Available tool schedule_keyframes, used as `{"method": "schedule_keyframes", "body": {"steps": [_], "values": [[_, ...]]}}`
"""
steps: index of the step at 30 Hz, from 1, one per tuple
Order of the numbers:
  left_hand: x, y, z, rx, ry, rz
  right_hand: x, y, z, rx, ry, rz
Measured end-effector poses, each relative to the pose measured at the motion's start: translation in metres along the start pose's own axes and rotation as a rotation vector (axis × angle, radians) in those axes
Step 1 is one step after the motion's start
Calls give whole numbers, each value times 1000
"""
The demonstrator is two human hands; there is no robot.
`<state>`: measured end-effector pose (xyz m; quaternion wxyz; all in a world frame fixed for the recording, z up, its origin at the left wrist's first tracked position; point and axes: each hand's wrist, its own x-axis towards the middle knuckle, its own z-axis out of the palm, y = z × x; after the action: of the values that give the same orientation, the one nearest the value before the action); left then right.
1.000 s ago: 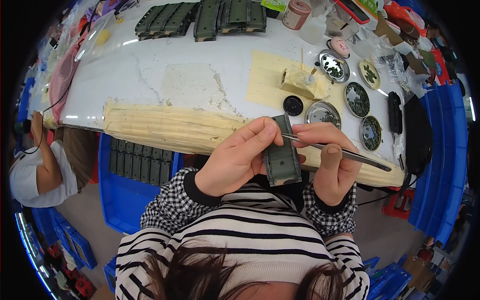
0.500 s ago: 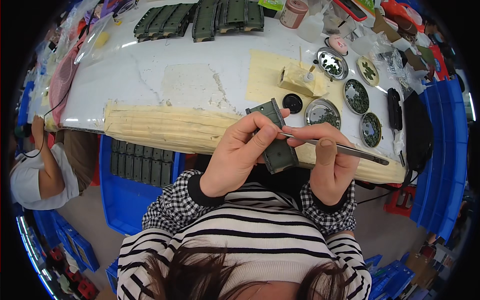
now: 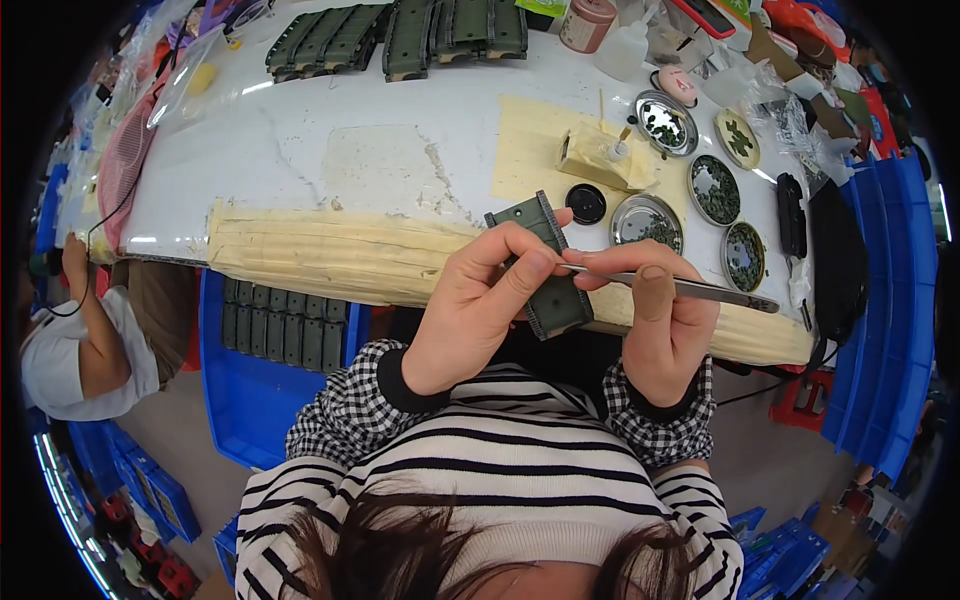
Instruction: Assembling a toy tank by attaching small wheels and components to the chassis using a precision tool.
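A dark green rectangular piece with ridged black edges tilts in front of me, above the padded table edge. My left hand is closed on it, covering its middle with thumb and fingers. Metal tweezers lie along my right hand, which is closed around them. Their narrow end points left and meets my left thumb and fingertip over the green piece. Whatever the tips pinch there, if anything, is too small to make out. Part of the piece is hidden behind my left hand.
Beyond my right hand stand a metal dish of small green bits, several similar dishes, a black round lid and a yellowish taped block. Green ridged pieces lie at the back. A blue bin holds more. Another person sits at left.
Hardly anything differs. The green piece has shifted very slightly left and up, and the tweezers' back end has risen a little. Both grips are the same.
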<state>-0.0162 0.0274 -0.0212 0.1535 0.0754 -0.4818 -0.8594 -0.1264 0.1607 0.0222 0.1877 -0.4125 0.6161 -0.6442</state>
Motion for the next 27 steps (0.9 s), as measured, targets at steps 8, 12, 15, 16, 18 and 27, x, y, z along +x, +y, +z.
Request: {"method": "schedule_keyframes", "body": {"steps": [8, 12, 15, 16, 18, 27], "values": [[0, 3, 2, -55, 84, -94, 1, 6, 0, 59, 32, 74], [2, 19, 9, -296, 127, -220, 1, 11, 0, 119, 171, 100], [-4, 25, 2, -113, 116, -173, 5, 17, -9, -21, 264, 67], [-4, 26, 1, -97, 144, -156, 6, 23, -12, -107, 238, 28], [-4, 30, -1, -65, 203, -121, 11, 34, -17, -276, 181, -53], [0, 29, -4, -161, 301, -59, 17, 51, -13, -593, 187, -109]]}}
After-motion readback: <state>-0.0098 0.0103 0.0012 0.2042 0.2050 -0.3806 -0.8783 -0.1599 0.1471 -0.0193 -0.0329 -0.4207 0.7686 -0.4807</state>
